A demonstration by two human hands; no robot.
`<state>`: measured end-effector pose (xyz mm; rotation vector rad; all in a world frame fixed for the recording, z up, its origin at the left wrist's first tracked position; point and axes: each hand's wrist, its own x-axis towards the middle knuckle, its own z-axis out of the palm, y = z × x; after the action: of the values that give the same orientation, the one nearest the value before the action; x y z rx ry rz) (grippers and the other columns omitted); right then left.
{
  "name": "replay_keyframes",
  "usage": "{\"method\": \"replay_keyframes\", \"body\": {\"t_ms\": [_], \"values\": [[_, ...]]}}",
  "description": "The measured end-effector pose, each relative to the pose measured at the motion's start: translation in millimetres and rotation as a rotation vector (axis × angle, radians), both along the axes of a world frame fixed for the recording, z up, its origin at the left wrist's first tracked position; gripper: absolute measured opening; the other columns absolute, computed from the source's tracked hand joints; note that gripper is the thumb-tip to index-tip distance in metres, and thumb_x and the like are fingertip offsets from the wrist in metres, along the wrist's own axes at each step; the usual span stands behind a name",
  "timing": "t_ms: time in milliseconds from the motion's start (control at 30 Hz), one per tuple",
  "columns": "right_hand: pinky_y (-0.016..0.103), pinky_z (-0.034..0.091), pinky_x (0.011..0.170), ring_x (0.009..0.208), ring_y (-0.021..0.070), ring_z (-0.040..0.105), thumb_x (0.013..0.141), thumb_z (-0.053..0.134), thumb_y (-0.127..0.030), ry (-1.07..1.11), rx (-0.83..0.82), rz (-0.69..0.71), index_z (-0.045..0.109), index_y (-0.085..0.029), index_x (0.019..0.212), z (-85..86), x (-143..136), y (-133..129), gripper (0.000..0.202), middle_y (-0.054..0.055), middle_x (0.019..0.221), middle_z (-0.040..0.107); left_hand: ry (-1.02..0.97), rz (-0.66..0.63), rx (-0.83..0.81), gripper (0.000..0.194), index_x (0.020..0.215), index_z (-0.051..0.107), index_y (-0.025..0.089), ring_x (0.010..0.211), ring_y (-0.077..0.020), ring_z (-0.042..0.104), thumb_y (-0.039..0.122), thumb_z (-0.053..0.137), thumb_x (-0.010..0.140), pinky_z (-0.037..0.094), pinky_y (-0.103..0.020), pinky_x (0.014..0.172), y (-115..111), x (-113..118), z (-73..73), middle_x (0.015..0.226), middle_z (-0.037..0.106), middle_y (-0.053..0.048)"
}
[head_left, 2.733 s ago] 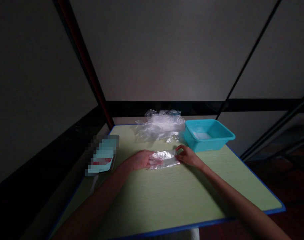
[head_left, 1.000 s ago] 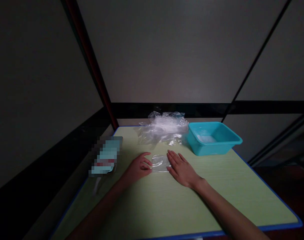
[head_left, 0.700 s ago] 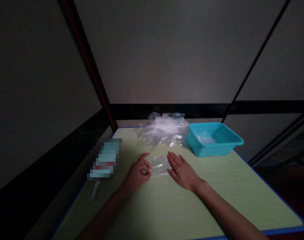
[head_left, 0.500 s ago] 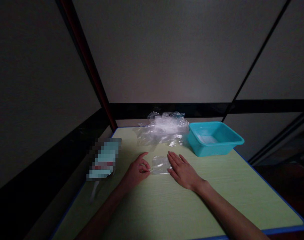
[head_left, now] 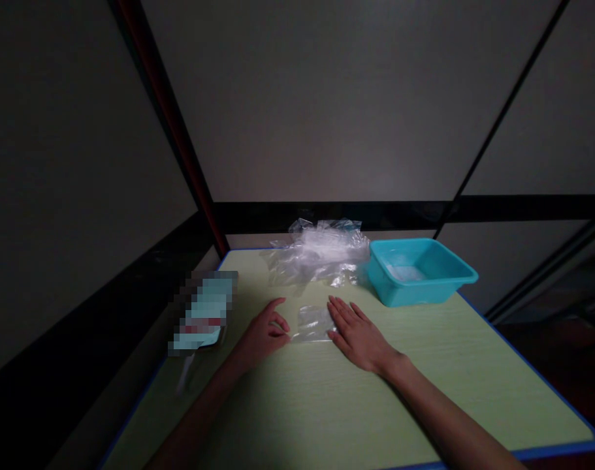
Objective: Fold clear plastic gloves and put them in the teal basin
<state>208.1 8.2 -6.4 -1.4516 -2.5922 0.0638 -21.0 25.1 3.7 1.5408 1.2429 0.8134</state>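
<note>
A small clear plastic bag (head_left: 313, 322) lies flat on the light green table (head_left: 297, 405) between my hands. With thumb and a finger, my left hand (head_left: 265, 334) pinches the bag's near left corner, its index finger stretched out above. My right hand (head_left: 358, 334) rests flat across the bag's right side, fingers extended, and covers that part of it. Beyond my hands lies a crumpled heap of clear plastic bags (head_left: 321, 251).
At the back right stands a turquoise plastic basin (head_left: 415, 294) with something whitish inside. To the left is a phone-like device (head_left: 206, 313), blurred by pixels, with a white cable (head_left: 184, 373). A panelled wall (head_left: 326, 117) rises behind the table.
My left hand has moved slightly left, drawing the bag's near left corner out with it. My right hand has stayed in place.
</note>
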Motion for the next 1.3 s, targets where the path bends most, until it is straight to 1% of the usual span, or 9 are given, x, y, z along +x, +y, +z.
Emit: {"method": "replay_keyframes", "body": {"t_ms": [133, 200, 267, 367, 433, 500, 633, 833, 1300], "values": [[0.04, 0.017, 0.104, 0.128, 0.0199, 0.015, 0.088, 0.026, -0.035, 0.029, 0.029, -0.003, 0.019, -0.007, 0.134, 1.0, 0.5, -0.8, 0.054, 0.013, 0.139, 0.018, 0.039, 0.059, 0.071, 0.059, 0.114, 0.037, 0.015, 0.051, -0.0086, 0.054, 0.011, 0.054, 0.057, 0.042, -0.02, 0.048, 0.3, 0.1, -2.5, 0.075, 0.053, 0.003], [0.04, 0.016, 0.104, 0.129, 0.0195, 0.013, 0.088, 0.027, -0.032, 0.035, 0.053, -0.015, 0.018, -0.007, 0.135, 2.4, 0.3, -1.6, 0.054, 0.012, 0.14, 0.017, 0.127, 0.138, 0.21, 0.047, 0.107, 0.045, 0.016, 0.056, -0.01, 0.056, 0.011, 0.051, 0.061, 0.044, -0.022, 0.05, -4.0, 6.1, -2.0, 0.081, 0.055, 0.0], [0.04, 0.015, 0.104, 0.129, 0.0196, 0.012, 0.087, 0.027, -0.029, 0.029, 0.071, -0.024, 0.018, -0.007, 0.135, 3.3, -0.6, -2.5, 0.053, 0.012, 0.14, 0.016, 0.276, 0.162, 0.392, 0.038, 0.103, 0.05, 0.017, 0.072, -0.0144, 0.058, 0.01, 0.046, 0.066, 0.048, -0.026, 0.061, -12.1, 17.5, 0.6, 0.091, 0.057, -0.005], [0.04, 0.015, 0.104, 0.129, 0.0198, 0.012, 0.087, 0.027, -0.028, 0.011, 0.081, -0.028, 0.02, -0.006, 0.134, 2.1, -2.8, -3.7, 0.053, 0.012, 0.14, 0.016, 0.53, -0.037, 0.633, 0.039, 0.114, 0.046, 0.015, 0.109, -0.0206, 0.047, 0.014, 0.041, 0.076, 0.039, -0.035, 0.091, -26.9, 41.4, 5.5, 0.119, 0.05, -0.01], [0.04, 0.016, 0.104, 0.129, 0.0201, 0.013, 0.087, 0.026, -0.029, -0.002, 0.08, -0.041, 0.022, -0.006, 0.134, -0.3, -3.9, -4.1, 0.052, 0.012, 0.139, 0.018, 0.694, -0.19, 0.728, 0.044, 0.123, 0.039, 0.011, 0.121, -0.0213, 0.034, 0.019, 0.039, 0.079, 0.03, -0.036, 0.099, -34.2, 56.9, 6.9, 0.131, 0.039, -0.012], [0.04, 0.016, 0.104, 0.129, 0.0203, 0.013, 0.088, 0.025, -0.029, -0.014, 0.081, -0.06, 0.024, -0.006, 0.133, -2.8, -3.9, -4.2, 0.051, 0.011, 0.139, 0.019, 0.819, -0.258, 0.785, 0.047, 0.126, 0.034, 0.007, 0.125, -0.0214, 0.027, 0.023, 0.036, 0.082, 0.026, -0.037, 0.102, -38.0, 68.3, 5.8, 0.134, 0.034, -0.013], [0.041, 0.017, 0.104, 0.128, 0.0209, 0.013, 0.088, 0.023, -0.029, -0.032, 0.074, -0.073, 0.024, -0.006, 0.133, -5.7, -2.1, -4.3, 0.051, 0.011, 0.139, 0.019, 0.941, -0.241, 0.802, 0.05, 0.126, 0.035, 0.005, 0.126, -0.0224, 0.025, 0.034, 0.031, 0.086, 0.024, -0.038, 0.103, -39.0, 76.5, -0.1, 0.134, 0.034, -0.014], [0.042, 0.015, 0.104, 0.129, 0.0221, 0.011, 0.089, 0.023, -0.031, -0.035, 0.052, -0.105, 0.024, -0.004, 0.133, -5.5, -0.7, -6.3, 0.051, 0.013, 0.139, 0.017, 0.965, -0.224, 0.811, 0.054, 0.125, 0.038, 0.007, 0.125, -0.0222, 0.027, 0.044, 0.026, 0.087, 0.024, -0.038, 0.102, -37.7, 75.5, -5.9, 0.133, 0.036, -0.013], [0.043, 0.015, 0.103, 0.129, 0.021, 0.011, 0.089, 0.018, -0.039, -0.031, -0.018, -0.268, 0.018, -0.004, 0.134, -3.1, 33.1, -5.8, 0.057, 0.013, 0.14, 0.015, 0.929, -0.259, 0.789, 0.057, 0.128, 0.032, 0.007, 0.126, -0.024, 0.023, 0.045, 0.032, 0.085, 0.023, -0.045, 0.102, -33.0, 74.0, -10.1, 0.135, 0.03, -0.015]]}}
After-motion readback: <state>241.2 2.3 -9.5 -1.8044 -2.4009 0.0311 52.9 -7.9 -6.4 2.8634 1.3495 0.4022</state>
